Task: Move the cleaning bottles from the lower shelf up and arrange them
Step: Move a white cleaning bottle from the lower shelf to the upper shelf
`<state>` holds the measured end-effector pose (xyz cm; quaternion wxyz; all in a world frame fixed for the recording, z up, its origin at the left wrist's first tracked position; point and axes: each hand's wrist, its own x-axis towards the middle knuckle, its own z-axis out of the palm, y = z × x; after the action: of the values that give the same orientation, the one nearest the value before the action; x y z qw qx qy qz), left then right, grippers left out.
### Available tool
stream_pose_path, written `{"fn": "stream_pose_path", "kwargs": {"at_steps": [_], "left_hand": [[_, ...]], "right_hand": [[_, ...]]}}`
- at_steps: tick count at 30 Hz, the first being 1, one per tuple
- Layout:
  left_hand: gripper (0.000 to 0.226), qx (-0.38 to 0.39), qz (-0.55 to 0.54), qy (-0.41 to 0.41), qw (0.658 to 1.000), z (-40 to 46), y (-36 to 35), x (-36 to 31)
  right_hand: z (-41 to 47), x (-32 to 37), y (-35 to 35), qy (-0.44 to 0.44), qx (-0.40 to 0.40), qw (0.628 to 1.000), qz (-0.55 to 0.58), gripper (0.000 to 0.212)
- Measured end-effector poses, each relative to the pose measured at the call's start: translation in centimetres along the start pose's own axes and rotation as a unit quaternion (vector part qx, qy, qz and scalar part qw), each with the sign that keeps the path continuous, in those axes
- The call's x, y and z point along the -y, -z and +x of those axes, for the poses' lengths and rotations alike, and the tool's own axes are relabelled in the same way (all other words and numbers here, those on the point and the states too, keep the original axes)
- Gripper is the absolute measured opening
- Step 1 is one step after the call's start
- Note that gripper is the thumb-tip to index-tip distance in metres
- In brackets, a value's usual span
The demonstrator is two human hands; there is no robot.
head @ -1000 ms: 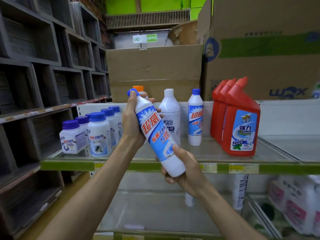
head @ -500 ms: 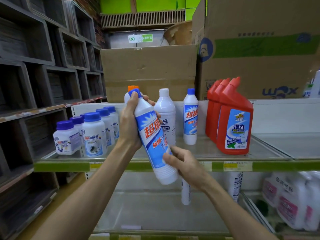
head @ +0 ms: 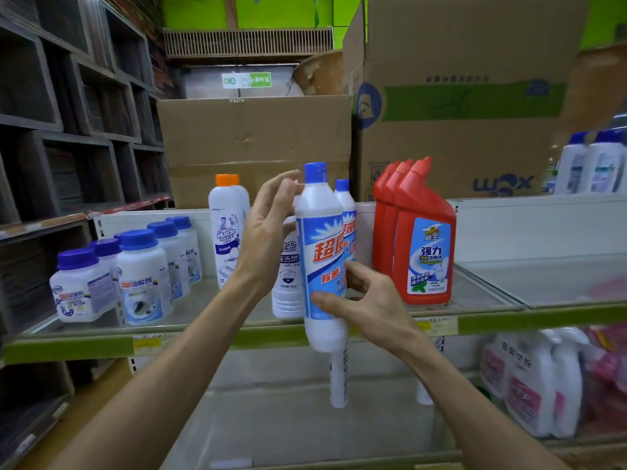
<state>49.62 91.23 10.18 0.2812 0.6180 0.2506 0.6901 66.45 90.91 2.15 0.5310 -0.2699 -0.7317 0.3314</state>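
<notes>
A tall white plastic bottle with a blue cap and glossy blue-and-white label (head: pixel 320 256) stands nearly upright over the front edge of the green-trimmed glass shelf (head: pixel 68 346). The right hand (head: pixel 368 305) pinches its lower body; the left hand (head: pixel 268 232) touches its shoulder, fingers (head: pixel 285 189) loosely straight.

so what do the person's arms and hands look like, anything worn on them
Both forearms are bare up to the frame edge: no sleeves in view. The left hand and right hand wear no gloves, rings, watch or wristbands that show. The fingers are slim, the nails short.
</notes>
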Motion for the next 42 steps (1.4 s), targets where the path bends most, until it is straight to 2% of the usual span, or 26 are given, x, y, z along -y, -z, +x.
{"fn": "stream_pose_path", "kwargs": {"at_steps": [5,10,18,27,35,42], "left_hand": [[0.025,-0.021,0.051,-0.029,0.998,-1.8,1.2,2.3],[0.023,0.009,0.015,-0.003,1.0,-4.9,2.0,3.8],[0.027,-0.015,0.013,0.02,1.0,-6.8,3.0,5.0],[0.026,-0.018,0.021,0.027,0.999,-7.4,4.3,5.7],[0.029,-0.011,0.03,0.043,0.999,-8.6,4.7,6.7],[0.026,-0.007,0.032,0.045,0.998,-9.0,4.8,6.5]], "right_hand": [[2.9,-2.1,2.0,-0.014,-0.096,0.995,-0.009,0.031],[5.6,-4.5,3.1,-0.047,-0.132,0.987,-0.072,0.043],[7.5,-7.4,2.4,-0.077,-0.134,0.976,-0.156,0.051],[8.4,-9.1,1.9,-0.118,-0.137,0.967,-0.176,0.052],[8.7,-9.3,1.7,-0.139,-0.144,0.965,-0.173,0.064],[8.3,-9.1,1.4,-0.146,-0.142,0.961,-0.185,0.061]]}}
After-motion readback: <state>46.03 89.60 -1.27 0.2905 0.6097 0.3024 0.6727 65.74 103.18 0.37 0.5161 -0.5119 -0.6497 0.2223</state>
